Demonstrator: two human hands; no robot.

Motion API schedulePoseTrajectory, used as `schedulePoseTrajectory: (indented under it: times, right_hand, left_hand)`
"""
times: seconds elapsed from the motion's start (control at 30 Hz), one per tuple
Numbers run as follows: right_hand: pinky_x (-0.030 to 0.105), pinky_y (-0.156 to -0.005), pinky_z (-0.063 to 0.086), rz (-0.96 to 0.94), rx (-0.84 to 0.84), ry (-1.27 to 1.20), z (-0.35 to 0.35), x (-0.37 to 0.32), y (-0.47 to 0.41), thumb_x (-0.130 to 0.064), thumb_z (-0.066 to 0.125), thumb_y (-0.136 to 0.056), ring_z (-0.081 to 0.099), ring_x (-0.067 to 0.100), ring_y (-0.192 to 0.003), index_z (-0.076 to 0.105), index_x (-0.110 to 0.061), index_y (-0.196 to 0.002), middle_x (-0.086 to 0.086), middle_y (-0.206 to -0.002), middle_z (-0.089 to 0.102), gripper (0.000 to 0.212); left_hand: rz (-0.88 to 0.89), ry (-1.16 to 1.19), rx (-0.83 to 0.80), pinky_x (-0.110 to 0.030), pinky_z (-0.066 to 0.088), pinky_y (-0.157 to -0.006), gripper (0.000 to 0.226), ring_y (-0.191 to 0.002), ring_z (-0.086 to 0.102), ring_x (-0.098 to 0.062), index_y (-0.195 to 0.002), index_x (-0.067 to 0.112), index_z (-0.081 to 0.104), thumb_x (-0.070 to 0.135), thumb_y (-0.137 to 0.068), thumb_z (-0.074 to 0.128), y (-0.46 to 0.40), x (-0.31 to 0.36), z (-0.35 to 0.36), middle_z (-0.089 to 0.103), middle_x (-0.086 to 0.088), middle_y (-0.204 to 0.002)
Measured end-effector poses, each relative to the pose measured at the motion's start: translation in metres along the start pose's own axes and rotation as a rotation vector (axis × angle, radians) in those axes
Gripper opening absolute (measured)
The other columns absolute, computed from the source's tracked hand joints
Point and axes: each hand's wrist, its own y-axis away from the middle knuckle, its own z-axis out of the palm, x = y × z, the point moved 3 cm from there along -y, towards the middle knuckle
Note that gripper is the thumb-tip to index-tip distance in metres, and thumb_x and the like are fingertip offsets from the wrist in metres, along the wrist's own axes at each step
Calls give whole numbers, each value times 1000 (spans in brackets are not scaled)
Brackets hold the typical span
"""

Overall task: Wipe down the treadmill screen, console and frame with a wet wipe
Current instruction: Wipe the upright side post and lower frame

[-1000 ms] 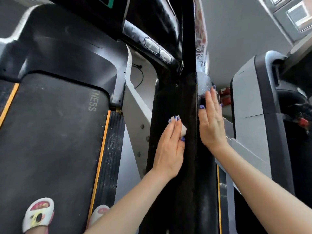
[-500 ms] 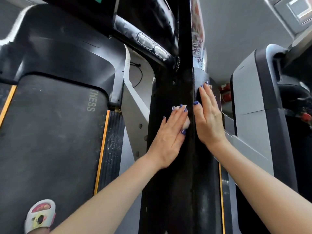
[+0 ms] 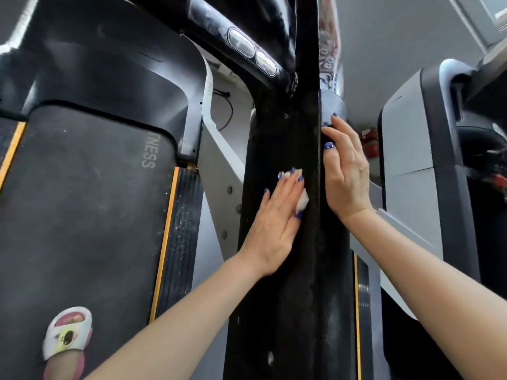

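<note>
**A:** Item one, your left hand. Condition?

**B:** Fingers straight, laid flat on the near face of the black post. The wet wipe sits bunched under those fingers; only a white edge shows at the fingertips and beside the thumb. The grip is a flat press, not a pinch.

**A:** Item two, your right hand.

**B:** Flat too, palm against the right side of the same post, fingers reaching up toward the grey collar. It holds nothing; it looks to be steadying you.

**A:** Surroundings?

**B:** Running belt to the left with a yellow stripe along its edge, your sandalled foot near its lower corner, a handlebar with two oval sensors far above, a second machine to the right.

**A:** Risks from here?

**B:** First, the wipe is only pinned by pressure. If you lighten your palm mid-stroke it could slide out and drop down the post. Second, it is wadded small, so each pass likely covers a narrow strip and may leave streaks; pale specks show lower on the post. Third, your right hand rests on a face that may be damp, so it could slip if you lean on it.
</note>
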Motion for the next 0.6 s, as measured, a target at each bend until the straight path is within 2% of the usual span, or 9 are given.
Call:
schedulePoseTrajectory:
  times: [0.13, 0.3, 0.43, 0.57, 0.6]
  right_hand:
    - [27, -118, 29, 3, -4, 7, -1, -2, -1, -17, 37, -98, 39, 16, -142, 60, -6, -131, 6, -152, 46, 42]
    - [21, -115, 29, 20, 7, 37, -1, -5, 1, -21, 39, -98, 41, 16, -139, 60, -7, -131, 5, -151, 47, 42]
    - [6, -108, 25, 25, 43, 63, -3, -8, 6, -22, 42, -96, 45, 19, -136, 61, -5, -128, 7, -149, 48, 41]
    - [14, -118, 19, -45, -79, 69, -5, -9, 32, -18, 39, -98, 33, 17, -146, 54, -6, -140, 7, -157, 39, 45]
    - [21, -122, 17, -89, -133, 90, -5, -8, 43, -17, 38, -99, 27, 18, -149, 51, -7, -143, 7, -159, 35, 47]
  left_hand:
    - [-46, 44, -11, -38, -2, -127, 53, -153, -3, 1, -159, 23, 16, 24, -109, 32, 10, 4, 3, 6, 13, -168]
    - [-53, 96, 175, -28, 6, -126, 46, -153, 13, -3, -154, 17, 36, 20, -108, 40, 21, 14, 13, 24, 9, -163]
    - [-37, 104, 201, -28, 6, -126, 44, -152, 18, -5, -152, 20, 37, 22, -107, 41, 59, 13, 25, 28, 9, -161]
    - [-111, 68, 213, -27, 0, -126, 48, -152, 13, 0, -154, 23, 31, 17, -107, 41, 52, 11, 22, 23, 15, -161]
    - [-131, 73, 212, -26, -1, -125, 50, -152, 10, 1, -155, 24, 27, 16, -108, 40, 54, 14, 22, 20, 14, -162]
